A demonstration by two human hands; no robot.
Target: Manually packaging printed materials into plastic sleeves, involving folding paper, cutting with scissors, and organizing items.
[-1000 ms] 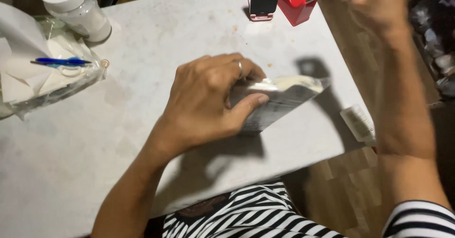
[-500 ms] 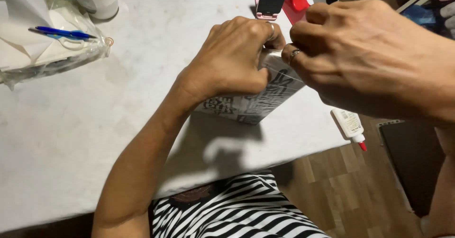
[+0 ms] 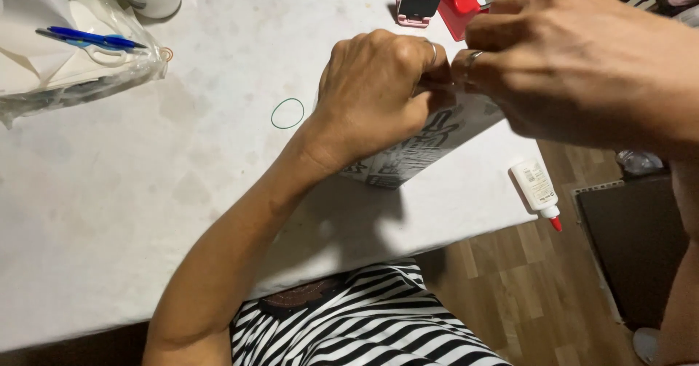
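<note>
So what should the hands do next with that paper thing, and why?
Probably press the top fold flat: both the left hand and right hand pinch the printed paper packet at its upper edge, and it stands tilted on the white table.

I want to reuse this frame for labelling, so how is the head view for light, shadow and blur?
Head view: light is even on the white table, with no strong glare; the left hand and forearm cast a soft shadow toward the near edge; the right hand is close to the lens and slightly soft; the green rubber band and glue bottle are sharp.
</note>
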